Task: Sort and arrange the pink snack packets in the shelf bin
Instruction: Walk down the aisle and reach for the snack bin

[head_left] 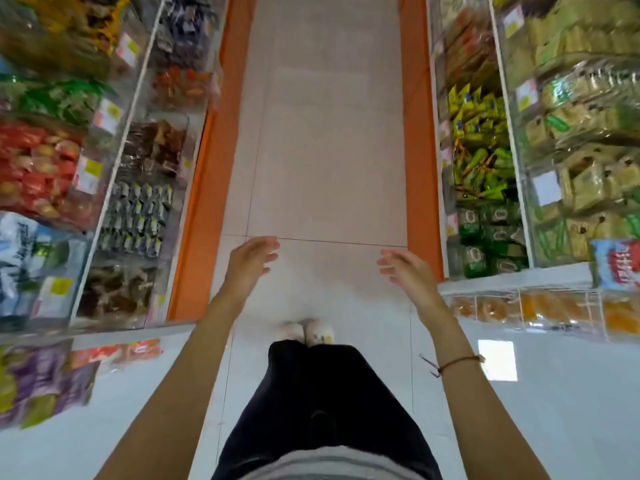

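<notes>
hands out over the aisle floor [325, 133], palms facing each other: our left hand [251, 263] and right hand [405, 268] both loose, fingers [268, 244] spread and relaxed, grasping nothing. we cannot pick out the pink snack packets or their bin; motion blur smears the shelves. clear bins of red packets [34, 168] to the left, green packets [481, 168] to the right. a cord bracelet [457, 362] sits on the right wrist.
</notes>
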`<state>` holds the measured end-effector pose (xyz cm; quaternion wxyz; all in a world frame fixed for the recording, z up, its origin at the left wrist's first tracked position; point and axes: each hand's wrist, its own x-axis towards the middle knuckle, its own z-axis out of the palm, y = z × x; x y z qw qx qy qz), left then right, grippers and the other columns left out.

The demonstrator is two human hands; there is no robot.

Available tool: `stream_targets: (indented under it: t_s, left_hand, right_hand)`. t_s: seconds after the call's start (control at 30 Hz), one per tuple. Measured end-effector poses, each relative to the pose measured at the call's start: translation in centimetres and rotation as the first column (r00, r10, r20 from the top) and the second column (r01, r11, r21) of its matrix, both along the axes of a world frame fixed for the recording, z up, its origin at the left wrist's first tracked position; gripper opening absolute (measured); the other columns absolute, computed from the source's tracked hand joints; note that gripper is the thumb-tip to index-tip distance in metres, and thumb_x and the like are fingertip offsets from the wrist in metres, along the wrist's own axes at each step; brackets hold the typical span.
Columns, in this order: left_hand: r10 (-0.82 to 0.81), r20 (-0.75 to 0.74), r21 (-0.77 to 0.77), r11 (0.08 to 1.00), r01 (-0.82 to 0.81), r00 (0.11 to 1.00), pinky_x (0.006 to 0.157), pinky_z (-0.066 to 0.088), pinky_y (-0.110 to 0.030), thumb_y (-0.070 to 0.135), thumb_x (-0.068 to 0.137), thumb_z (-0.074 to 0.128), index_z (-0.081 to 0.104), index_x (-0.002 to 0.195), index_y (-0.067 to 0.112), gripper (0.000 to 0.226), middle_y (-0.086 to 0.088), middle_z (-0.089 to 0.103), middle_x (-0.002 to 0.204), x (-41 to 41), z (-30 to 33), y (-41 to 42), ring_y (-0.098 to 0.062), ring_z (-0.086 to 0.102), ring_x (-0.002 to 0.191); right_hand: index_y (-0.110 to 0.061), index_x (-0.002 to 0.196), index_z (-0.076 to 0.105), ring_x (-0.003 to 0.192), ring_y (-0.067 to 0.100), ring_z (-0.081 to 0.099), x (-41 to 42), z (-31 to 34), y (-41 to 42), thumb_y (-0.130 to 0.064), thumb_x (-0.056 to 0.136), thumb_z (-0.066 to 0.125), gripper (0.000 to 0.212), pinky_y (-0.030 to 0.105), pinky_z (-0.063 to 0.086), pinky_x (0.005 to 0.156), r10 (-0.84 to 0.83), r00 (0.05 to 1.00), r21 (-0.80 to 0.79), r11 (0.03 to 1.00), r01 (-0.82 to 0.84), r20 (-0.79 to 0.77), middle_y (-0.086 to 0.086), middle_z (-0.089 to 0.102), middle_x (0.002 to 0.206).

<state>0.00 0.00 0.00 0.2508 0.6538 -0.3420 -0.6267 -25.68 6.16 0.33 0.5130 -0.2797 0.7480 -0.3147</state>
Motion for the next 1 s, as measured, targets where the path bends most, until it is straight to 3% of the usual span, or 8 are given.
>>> stream_targets:
  t_s: [0.3,0.47,0.57,0.83,1.0]
  left_hand:
    - [0.089,0.052,-0.002,0.996,-0.089,0.995,0.091,0.042,-0.033,0.016,0.098,0.05,0.06,0.113,0.012,0.019,-0.002,0.061,0.112,0.6,-1.5,-3.0,-0.018,0.057,0.103]
    - [0.125,0.08,0.02,0.992,-0.127,0.989,0.091,0.039,-0.033,0.016,0.099,0.047,0.056,0.122,0.004,0.028,-0.004,0.059,0.118,1.7,-2.3,-7.6,-0.02,0.055,0.108]
    - [0.131,0.085,0.024,0.991,-0.134,0.988,0.091,0.04,-0.032,0.018,0.098,0.049,0.057,0.121,0.005,0.028,-0.005,0.059,0.119,1.9,-2.6,-11.9,-0.02,0.055,0.109]
    - [0.137,0.053,-0.01,0.991,-0.137,0.989,0.091,0.042,-0.03,0.021,0.099,0.047,0.056,0.124,0.009,0.029,0.001,0.06,0.116,-0.5,-1.8,-27.2,-0.014,0.057,0.106]
    - [0.095,0.047,-0.031,0.995,-0.094,0.994,0.088,0.043,-0.029,0.021,0.098,0.049,0.059,0.113,0.017,0.019,0.002,0.063,0.113,-3.9,-1.6,-37.2,-0.013,0.059,0.102]
  right_hand:
    - [-0.02,0.103,0.063,0.082,0.009,0.063,-2.1,-1.3,-6.1,-0.02,0.096,0.052,0.013,0.024,0.047,0.078,-0.07,0.997,0.049,0.996,0.069,0.032,-0.002,0.067,0.094]
    - [-0.016,0.103,0.063,0.079,0.011,0.062,-2.3,-1.4,-12.7,-0.016,0.096,0.051,0.014,0.03,0.047,0.086,-0.116,0.993,0.019,0.993,0.115,0.031,0.001,0.066,0.093]
    - [-0.012,0.108,0.062,0.086,0.018,0.062,-2.3,-1.7,-16.6,-0.017,0.097,0.05,0.017,0.036,0.047,0.092,-0.131,0.99,0.035,0.991,0.13,0.045,0.007,0.066,0.1]
    - [-0.009,0.115,0.06,0.096,0.022,0.062,-3.7,-1.8,-26.2,-0.02,0.097,0.052,0.023,0.034,0.046,0.092,-0.218,0.974,0.085,0.973,0.213,0.058,0.009,0.065,0.106]
    - [-0.006,0.119,0.058,0.095,0.021,0.059,-7.1,-2.2,-34.0,-0.019,0.098,0.049,0.026,0.026,0.046,0.083,-0.277,0.959,0.131,0.955,0.268,0.061,0.009,0.062,0.107]
